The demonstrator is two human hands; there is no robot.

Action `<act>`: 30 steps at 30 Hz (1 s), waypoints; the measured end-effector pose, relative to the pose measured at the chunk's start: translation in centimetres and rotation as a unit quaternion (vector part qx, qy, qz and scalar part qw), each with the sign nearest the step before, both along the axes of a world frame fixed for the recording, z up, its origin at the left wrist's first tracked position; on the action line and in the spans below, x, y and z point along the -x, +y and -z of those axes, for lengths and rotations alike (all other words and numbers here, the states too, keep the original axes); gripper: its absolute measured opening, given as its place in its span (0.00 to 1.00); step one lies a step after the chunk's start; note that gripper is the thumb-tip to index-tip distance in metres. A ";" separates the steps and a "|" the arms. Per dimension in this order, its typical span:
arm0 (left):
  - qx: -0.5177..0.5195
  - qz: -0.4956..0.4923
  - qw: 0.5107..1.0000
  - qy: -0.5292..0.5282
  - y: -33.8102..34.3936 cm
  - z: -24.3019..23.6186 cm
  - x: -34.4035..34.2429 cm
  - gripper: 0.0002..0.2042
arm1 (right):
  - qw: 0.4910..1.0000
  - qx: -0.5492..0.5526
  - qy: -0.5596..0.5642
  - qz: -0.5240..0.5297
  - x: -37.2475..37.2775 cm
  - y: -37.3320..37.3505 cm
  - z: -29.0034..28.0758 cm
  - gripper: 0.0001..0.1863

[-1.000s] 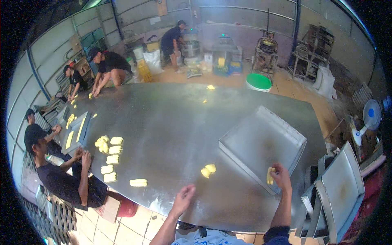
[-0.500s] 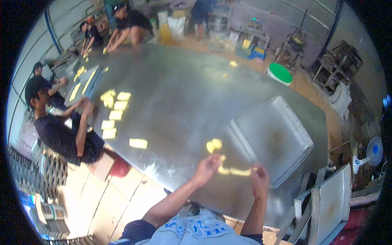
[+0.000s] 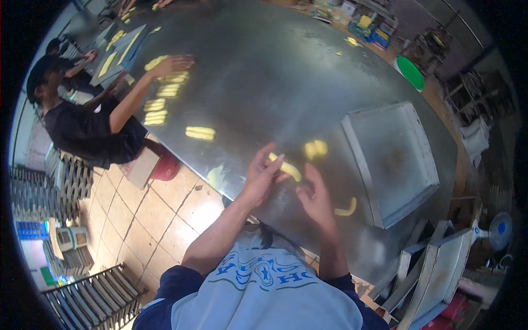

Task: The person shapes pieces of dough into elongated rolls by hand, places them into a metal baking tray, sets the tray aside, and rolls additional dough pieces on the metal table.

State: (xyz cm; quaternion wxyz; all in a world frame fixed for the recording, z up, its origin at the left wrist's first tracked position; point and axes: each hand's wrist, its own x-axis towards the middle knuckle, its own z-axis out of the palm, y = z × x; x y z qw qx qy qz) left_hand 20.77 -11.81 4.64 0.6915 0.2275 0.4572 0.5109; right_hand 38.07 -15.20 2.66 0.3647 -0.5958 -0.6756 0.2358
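My left hand [image 3: 263, 179] pinches a short yellow dough roll [image 3: 286, 167] between thumb and fingers, just above the steel table [image 3: 247, 88]. The roll slants down toward my right hand [image 3: 315, 199], which is open, thumb and fingers apart, with nothing visible in it. A curved dough strip [image 3: 346, 208] lies on the table just right of that hand. Beyond my hands rests a small clump of dough pieces [image 3: 315, 149].
An empty metal tray [image 3: 393, 159] lies on the right of the table; more trays [image 3: 440, 280] stand by its near right edge. At left, a co-worker's hand [image 3: 173, 66] reaches over rows of dough rolls [image 3: 155, 117]. One dough group [image 3: 200, 133] sits nearer me.
The strip stretched between both hands is gone from them; my left hand now has a short roll, my right hand has opened, and a curved strip lies beside it. The co-worker's arm has reached out.
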 end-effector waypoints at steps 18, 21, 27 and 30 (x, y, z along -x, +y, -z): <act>-0.111 0.102 0.956 0.251 9.3 4.1 29.9 0.11 | 0.968 0.122 0.124 -0.179 24.8 15.0 0.4 0.09; -0.180 0.120 0.882 0.419 11.7 5.5 33.1 0.10 | 0.985 0.045 0.000 -0.165 27.6 16.9 2.2 0.10; -0.297 0.110 0.771 0.553 13.8 7.6 34.8 0.08 | 0.988 -0.055 -0.095 -0.111 29.0 17.3 5.0 0.10; -0.300 0.102 0.782 0.537 13.7 8.4 34.8 0.07 | 0.992 0.026 -0.089 -0.090 28.7 17.0 5.4 0.10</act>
